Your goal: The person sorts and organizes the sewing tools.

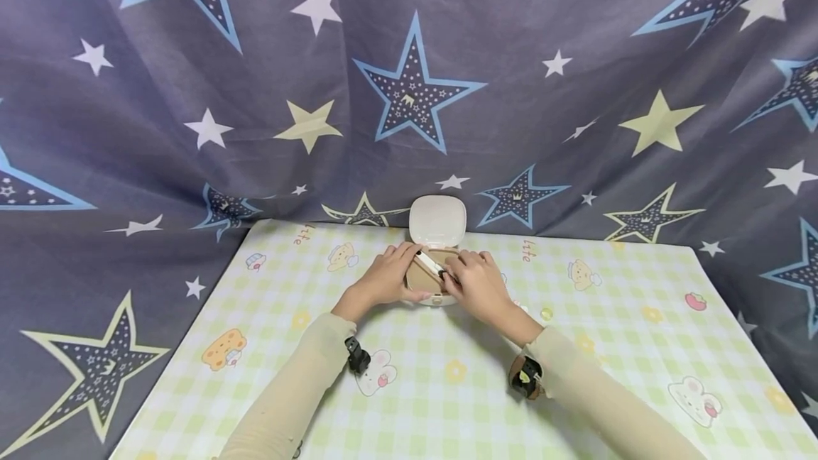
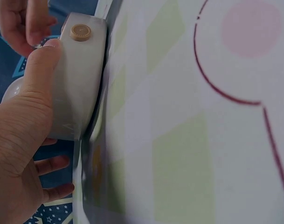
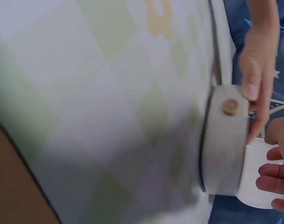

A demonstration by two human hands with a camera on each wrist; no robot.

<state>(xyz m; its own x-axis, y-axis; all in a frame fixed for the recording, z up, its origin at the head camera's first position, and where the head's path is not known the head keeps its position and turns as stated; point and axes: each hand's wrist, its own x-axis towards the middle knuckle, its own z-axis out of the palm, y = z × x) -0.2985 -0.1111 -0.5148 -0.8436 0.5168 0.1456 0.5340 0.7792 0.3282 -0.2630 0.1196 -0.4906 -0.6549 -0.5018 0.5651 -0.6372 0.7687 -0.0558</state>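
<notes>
A small white box [image 1: 437, 300] stands at the table's far edge, its white lid [image 1: 437, 220] raised at the back and a tan interior [image 1: 422, 280] showing. A narrow white bar with black ends [image 1: 430, 263] lies slantwise across the opening. My left hand [image 1: 383, 277] grips the box's left side, thumb on the front rim. In the left wrist view, the box front [image 2: 81, 74] bears a round tan button [image 2: 80, 32]. My right hand [image 1: 478, 282] is over the box's right side, its fingers pinching the bar's near black end; the fingertips are partly hidden.
The table is covered by a green-and-white checked cloth [image 1: 460, 403] with cartoon prints. A small yellow-green round piece [image 1: 546, 314] lies right of the box, near my right forearm. A starry dark curtain [image 1: 511, 126] hangs right behind the table.
</notes>
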